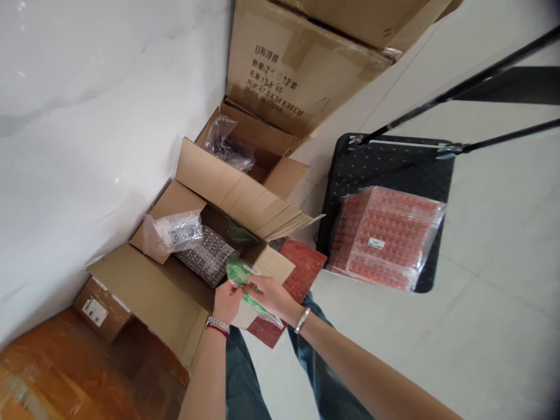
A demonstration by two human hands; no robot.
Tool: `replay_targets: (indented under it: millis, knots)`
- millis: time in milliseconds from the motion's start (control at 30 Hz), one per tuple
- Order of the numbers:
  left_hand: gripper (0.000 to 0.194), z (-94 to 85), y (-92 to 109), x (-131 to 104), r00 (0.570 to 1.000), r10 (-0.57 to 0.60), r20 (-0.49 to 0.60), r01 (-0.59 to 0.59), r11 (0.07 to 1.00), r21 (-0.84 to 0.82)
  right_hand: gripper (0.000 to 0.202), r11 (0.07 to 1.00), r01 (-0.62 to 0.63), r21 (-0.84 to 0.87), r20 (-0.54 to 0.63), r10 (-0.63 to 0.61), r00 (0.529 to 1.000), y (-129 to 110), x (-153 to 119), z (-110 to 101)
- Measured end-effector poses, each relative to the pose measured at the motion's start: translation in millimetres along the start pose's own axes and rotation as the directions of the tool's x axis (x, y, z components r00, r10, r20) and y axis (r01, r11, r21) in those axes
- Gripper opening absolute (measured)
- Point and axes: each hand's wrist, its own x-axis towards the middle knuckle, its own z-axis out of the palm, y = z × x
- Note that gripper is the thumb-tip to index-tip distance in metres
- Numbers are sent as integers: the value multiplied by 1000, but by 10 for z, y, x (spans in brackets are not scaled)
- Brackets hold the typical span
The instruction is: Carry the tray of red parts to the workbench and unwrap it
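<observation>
Over the near edge of an open cardboard box [161, 297], my left hand [227, 301] and my right hand [273, 296] pinch a clear plastic bag [238, 272] with something green in it. Both hands grip it near its middle, close together; the fingertips partly hide the bag. Inside the box lie grey-and-white patterned packs [210, 254]. A clear bag with a printed label [181, 230] rests across the box's left flap. Another green item [240, 232] sits at the box's far inner side.
A second open carton [258, 128] with clear-bagged items stands behind, below a large printed carton [271, 76]. At right, a black hand trolley [394, 157] bears a wrapped red-orange pack [398, 233]. A red board [306, 262] lies beside the box; a marble wall [96, 116] is at left.
</observation>
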Motion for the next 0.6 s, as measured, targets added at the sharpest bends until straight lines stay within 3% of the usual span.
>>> replay_targets:
  millis: [200,600]
  knots:
    - [23,62,58,-24,998,-11,-61,14,999,48,16,993,-103,-59,-68,99,993,-74,18,88]
    - [27,-145,232,-50,991,-48,-122,73,974,215,15,984,-70,-165,-37,65,997,-77,30,-146]
